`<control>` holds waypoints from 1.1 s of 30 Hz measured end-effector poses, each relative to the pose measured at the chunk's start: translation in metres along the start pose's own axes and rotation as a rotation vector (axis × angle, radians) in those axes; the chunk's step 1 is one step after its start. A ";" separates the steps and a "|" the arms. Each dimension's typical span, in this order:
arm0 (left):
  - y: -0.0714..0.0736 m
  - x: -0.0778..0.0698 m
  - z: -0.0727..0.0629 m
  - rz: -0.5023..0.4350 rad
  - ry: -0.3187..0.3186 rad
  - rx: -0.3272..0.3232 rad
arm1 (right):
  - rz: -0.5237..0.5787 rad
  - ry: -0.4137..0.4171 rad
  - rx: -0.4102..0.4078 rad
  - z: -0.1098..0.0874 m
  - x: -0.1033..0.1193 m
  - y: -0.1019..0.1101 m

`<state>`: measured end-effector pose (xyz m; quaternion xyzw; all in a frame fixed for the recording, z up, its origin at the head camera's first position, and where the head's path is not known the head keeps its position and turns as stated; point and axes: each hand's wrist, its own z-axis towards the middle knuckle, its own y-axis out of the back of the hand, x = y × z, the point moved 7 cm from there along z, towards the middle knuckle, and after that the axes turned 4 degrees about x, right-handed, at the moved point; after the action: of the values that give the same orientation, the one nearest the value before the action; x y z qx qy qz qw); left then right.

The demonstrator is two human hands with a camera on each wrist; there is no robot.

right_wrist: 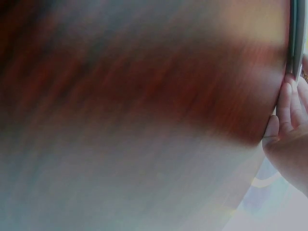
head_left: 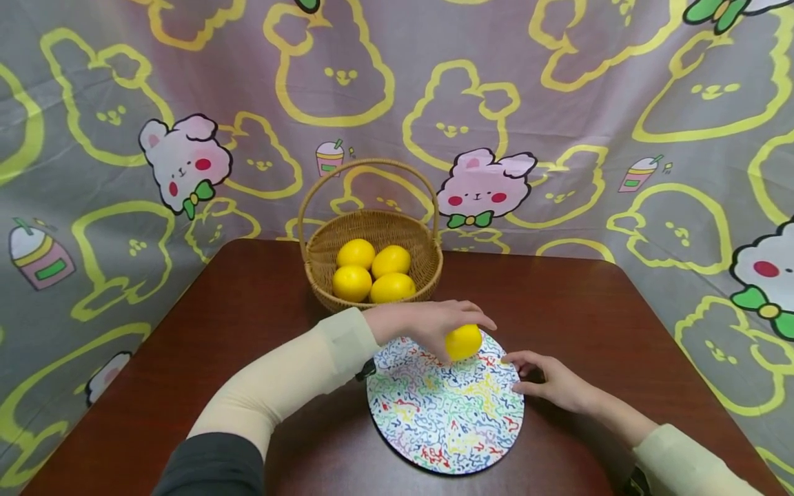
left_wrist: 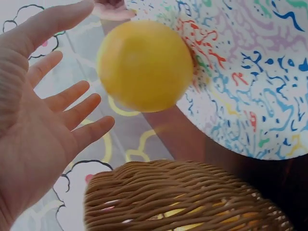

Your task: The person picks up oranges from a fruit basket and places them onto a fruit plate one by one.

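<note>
A yellow lemon [head_left: 464, 342] is at the far part of a round board [head_left: 443, 420] patterned with coloured squiggles. My left hand [head_left: 428, 325] reaches over the board beside the lemon. In the left wrist view, the fingers of that hand [left_wrist: 43, 115] are spread and relaxed, with a gap between them and the slightly blurred lemon [left_wrist: 144, 66]. At the board's right edge, my right hand [head_left: 555, 380] touches the rim with loosely bent fingers, thumb apart from them. The right wrist view shows its fingertips [right_wrist: 285, 98] against the rim.
Behind the board stands a wicker basket [head_left: 428, 265] with a tall arched handle, holding several lemons [head_left: 352, 283]. Everything is on a dark red-brown table [head_left: 248, 317]. A patterned curtain [head_left: 397, 89] hangs around the table's back and sides.
</note>
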<state>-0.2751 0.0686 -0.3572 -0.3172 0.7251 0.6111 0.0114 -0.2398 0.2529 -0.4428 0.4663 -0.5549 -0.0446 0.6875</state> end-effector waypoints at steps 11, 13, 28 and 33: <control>0.019 -0.009 -0.023 -0.045 -0.062 -0.055 | 0.018 -0.008 0.005 -0.002 0.000 -0.001; 0.024 -0.008 -0.030 -0.053 -0.068 -0.064 | 0.020 -0.011 0.005 -0.001 0.000 -0.001; 0.051 0.008 -0.070 -0.028 0.026 -0.145 | 0.015 -0.007 -0.001 0.000 -0.001 0.001; 0.056 0.020 -0.080 -0.052 0.080 -0.149 | 0.015 -0.003 0.000 0.000 0.000 0.000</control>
<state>-0.2878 -0.0085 -0.2961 -0.3602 0.6689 0.6498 -0.0253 -0.2400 0.2530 -0.4429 0.4619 -0.5593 -0.0400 0.6872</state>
